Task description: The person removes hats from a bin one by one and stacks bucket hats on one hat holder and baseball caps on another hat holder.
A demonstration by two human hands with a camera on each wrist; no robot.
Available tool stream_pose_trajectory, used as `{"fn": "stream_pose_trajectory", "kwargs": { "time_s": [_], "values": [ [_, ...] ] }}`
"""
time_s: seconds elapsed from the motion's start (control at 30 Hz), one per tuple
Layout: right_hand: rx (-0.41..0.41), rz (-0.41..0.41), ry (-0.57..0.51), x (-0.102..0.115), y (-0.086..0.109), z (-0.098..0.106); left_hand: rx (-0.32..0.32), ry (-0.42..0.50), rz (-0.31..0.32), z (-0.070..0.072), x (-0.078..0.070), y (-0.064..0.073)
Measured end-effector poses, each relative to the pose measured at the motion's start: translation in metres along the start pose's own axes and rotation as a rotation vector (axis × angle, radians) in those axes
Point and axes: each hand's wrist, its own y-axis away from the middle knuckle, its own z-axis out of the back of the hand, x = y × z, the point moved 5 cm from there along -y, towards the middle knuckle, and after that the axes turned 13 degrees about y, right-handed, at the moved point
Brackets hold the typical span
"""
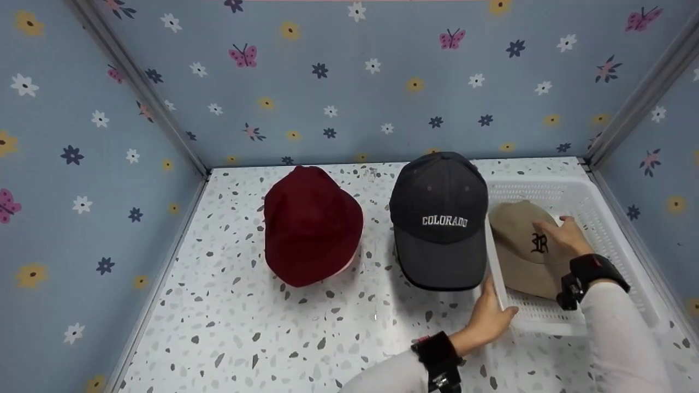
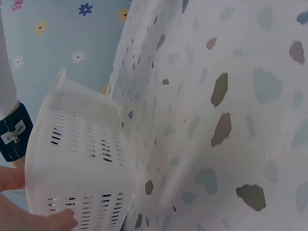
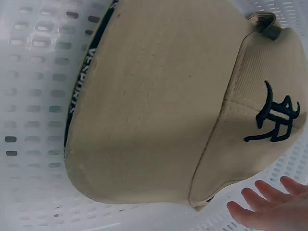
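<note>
A tan baseball cap [image 1: 516, 229] with a dark embroidered letter lies inside the white perforated plastic basket [image 1: 581, 327]. My right hand [image 1: 568, 236] is over the basket at the cap's right side. In the right wrist view its fingers [image 3: 272, 211] are spread beside the cap's crown, holding nothing. My left hand [image 1: 486, 319] grips the basket's near left corner, thumb over the rim. The left wrist view shows those fingers [image 2: 60, 221] against the basket's wall [image 2: 82, 159]. Just left of the basket sits a dark grey cap [image 1: 442, 213] reading COLORADO.
A dark red hat [image 1: 308, 229] sits on the speckled white tabletop [image 1: 262, 333], left of the grey cap. Blue flowered panels [image 1: 349, 82] wall in the back and both sides. The basket stands close to the right panel [image 1: 669, 180].
</note>
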Motion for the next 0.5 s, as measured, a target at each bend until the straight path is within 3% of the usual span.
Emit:
{"fn": "stream_pose_trajectory", "kwargs": {
  "time_s": [0.17,0.4,0.5],
  "values": [
    [0.087,-0.019,0.014,-0.006,0.003,-0.004,-0.022,0.068,0.072,0.001,0.002,-0.002],
    [0.245,-0.055,0.002,-0.017,0.003,-0.012,-0.025,0.061,0.096,0.001,0.004,-0.001],
    [0.278,-0.051,-0.014,-0.02,0.004,-0.014,-0.018,0.078,0.115,-0.001,0.006,-0.001]
  ]
}}
